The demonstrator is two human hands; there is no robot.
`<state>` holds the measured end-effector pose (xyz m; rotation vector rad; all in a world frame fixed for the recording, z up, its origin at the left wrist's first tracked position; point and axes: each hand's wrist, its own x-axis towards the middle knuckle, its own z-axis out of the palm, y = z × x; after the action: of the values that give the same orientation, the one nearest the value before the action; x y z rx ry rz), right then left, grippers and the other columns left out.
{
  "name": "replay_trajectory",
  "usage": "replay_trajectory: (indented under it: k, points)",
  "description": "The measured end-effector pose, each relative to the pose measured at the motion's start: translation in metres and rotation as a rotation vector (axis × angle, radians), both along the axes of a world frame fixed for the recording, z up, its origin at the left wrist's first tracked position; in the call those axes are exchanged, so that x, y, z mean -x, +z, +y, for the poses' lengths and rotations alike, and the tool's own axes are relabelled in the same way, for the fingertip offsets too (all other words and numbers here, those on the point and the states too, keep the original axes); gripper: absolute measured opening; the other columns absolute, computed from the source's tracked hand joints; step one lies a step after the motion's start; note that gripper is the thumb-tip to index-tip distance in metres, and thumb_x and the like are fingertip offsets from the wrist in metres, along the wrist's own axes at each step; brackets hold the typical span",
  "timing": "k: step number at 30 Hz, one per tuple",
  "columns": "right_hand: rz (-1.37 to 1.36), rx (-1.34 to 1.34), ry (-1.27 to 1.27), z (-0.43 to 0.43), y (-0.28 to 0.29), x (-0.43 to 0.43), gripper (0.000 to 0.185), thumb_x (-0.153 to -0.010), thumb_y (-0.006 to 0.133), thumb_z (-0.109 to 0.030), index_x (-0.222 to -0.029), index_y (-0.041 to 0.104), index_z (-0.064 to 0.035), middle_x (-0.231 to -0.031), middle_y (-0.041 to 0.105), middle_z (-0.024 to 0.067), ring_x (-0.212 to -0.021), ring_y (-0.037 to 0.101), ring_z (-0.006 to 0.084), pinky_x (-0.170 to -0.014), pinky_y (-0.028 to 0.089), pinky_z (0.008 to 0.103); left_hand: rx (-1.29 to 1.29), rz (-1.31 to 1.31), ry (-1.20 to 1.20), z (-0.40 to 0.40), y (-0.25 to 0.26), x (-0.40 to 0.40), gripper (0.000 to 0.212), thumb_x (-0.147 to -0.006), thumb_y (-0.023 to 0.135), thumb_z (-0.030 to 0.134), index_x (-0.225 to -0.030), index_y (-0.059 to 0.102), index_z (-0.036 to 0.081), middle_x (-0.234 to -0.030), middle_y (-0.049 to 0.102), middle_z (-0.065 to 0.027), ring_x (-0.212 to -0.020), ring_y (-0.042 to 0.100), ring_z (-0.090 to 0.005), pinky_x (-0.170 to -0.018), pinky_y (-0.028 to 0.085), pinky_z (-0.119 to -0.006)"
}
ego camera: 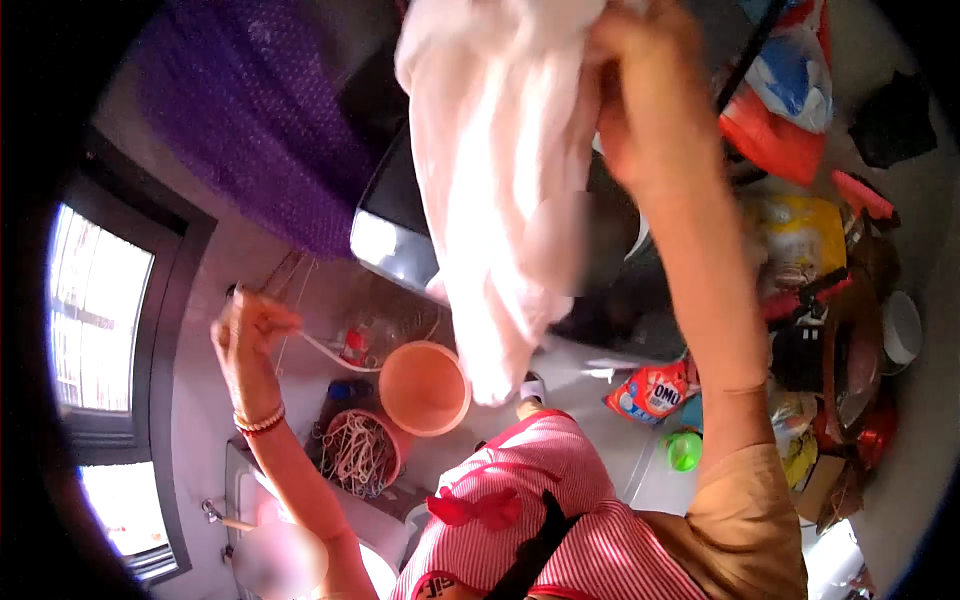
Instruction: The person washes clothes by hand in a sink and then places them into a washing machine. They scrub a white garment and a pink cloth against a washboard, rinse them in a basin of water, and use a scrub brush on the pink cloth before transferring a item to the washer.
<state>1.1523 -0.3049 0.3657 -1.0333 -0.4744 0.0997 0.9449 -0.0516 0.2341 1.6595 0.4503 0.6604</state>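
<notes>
A pale pink-white cloth (pixel 499 180) hangs from the top of the view, in front of a dark glossy appliance (pixel 397 217). My right hand (pixel 622 67), blurred, is at the cloth's upper right edge and grips it; the hand's fingers are partly lost in the blur. On the left my left hand (pixel 255 330) is raised near the wall, its fingers bent and close together; whether it pinches something thin cannot be told. A white strap or hose (pixel 337 356) runs from near that hand towards an orange bucket (pixel 425 388).
A basket of hangers (pixel 364 454) stands beside the bucket, near a sink (pixel 247 487) with a tap. Purple fabric (pixel 255 127) hangs upper left. Detergent bags (pixel 651 391), a green cup (pixel 683 451) and mixed household items lie along the right.
</notes>
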Motion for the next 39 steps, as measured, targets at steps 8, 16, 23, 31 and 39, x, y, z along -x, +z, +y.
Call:
replay_trajectory:
  k: [8,16,23,31,39]
  points:
    - [-0.498,0.282,-0.105,0.000,-0.021,-0.132,0.030,-0.063,0.058,-0.001,-0.093,0.060,0.0008,-0.082,0.063,0.0090,-0.071,0.060,0.0186,-0.066,0.048,0.0290,0.283,0.606,0.100,-0.014,-0.155,0.014,0.029,-0.088,0.059,0.029,-0.083,0.061,0.000,-0.069,0.063,-0.0081,-0.060,0.061,-0.0141,-0.051,0.051,-0.025]
    - [-0.482,0.755,-0.203,0.041,-0.193,-0.232,0.035,-0.056,0.063,-0.002,-0.092,0.060,-0.0009,-0.082,0.064,0.0124,-0.077,0.062,0.0242,-0.073,0.048,0.0316,0.542,0.827,0.073,-0.061,-0.224,0.028,0.029,-0.087,0.060,0.030,-0.091,0.061,0.001,-0.073,0.064,-0.0077,-0.061,0.062,-0.0132,-0.052,0.049,-0.023]
    - [-0.467,0.850,-0.243,0.058,-0.320,-0.235,0.041,-0.061,0.066,0.002,-0.101,0.055,-0.0026,-0.093,0.061,0.0176,-0.089,0.059,0.0333,-0.075,0.046,0.0394,0.463,0.838,0.067,-0.077,-0.218,0.023,0.035,-0.087,0.059,0.035,-0.098,0.061,0.002,-0.079,0.065,-0.0087,-0.073,0.064,-0.0164,-0.062,0.052,-0.028]
    - [-0.791,1.473,0.531,-0.033,-0.468,-0.223,0.054,-0.064,0.064,0.001,-0.117,0.056,-0.0053,-0.129,0.044,0.0177,-0.120,0.042,0.0339,-0.100,0.037,0.0401,0.533,0.818,0.172,-0.099,-0.239,0.061,0.031,-0.089,0.056,0.030,-0.101,0.060,0.001,-0.080,0.065,-0.0077,-0.073,0.064,-0.0164,-0.064,0.052,-0.029]
    - [-0.680,1.134,0.319,0.070,-0.298,-0.154,0.024,-0.074,0.064,-0.008,-0.098,0.065,-0.0015,-0.090,0.067,0.0130,-0.082,0.064,0.0218,-0.076,0.049,0.0317,0.608,0.717,0.406,-0.146,-0.241,0.165,0.029,-0.086,0.058,0.030,-0.092,0.062,0.002,-0.078,0.063,-0.0063,-0.069,0.060,-0.0133,-0.063,0.050,-0.028]
